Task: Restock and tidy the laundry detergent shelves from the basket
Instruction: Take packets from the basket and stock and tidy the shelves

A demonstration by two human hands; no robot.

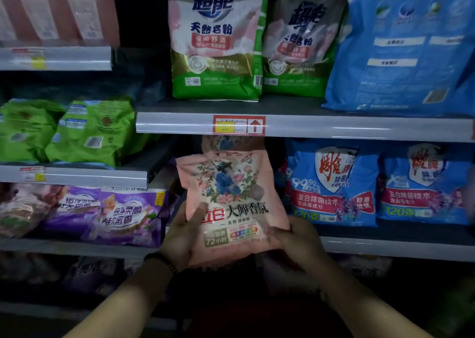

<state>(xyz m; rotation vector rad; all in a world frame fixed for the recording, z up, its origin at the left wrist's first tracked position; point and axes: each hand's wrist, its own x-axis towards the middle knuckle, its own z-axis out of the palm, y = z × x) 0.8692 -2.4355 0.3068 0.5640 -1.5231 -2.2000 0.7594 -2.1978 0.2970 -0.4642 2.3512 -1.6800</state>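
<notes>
Both hands closed on one pink floral detergent bag (228, 204), held upright in front of the lower shelf (385, 247): left hand (183, 237) gripping its lower left corner with thumb across the print, right hand (295, 237) clasping the lower right corner. Behind its top, another pink bag (226, 143) in the dark gap. Just right of the gap, blue bags (334, 183) upright along the same shelf edge. Left, purple bags (123, 209) lying flat. Above, past the price rail (239, 124), green-and-white bags (216, 39) standing at the upper shelf front
</notes>
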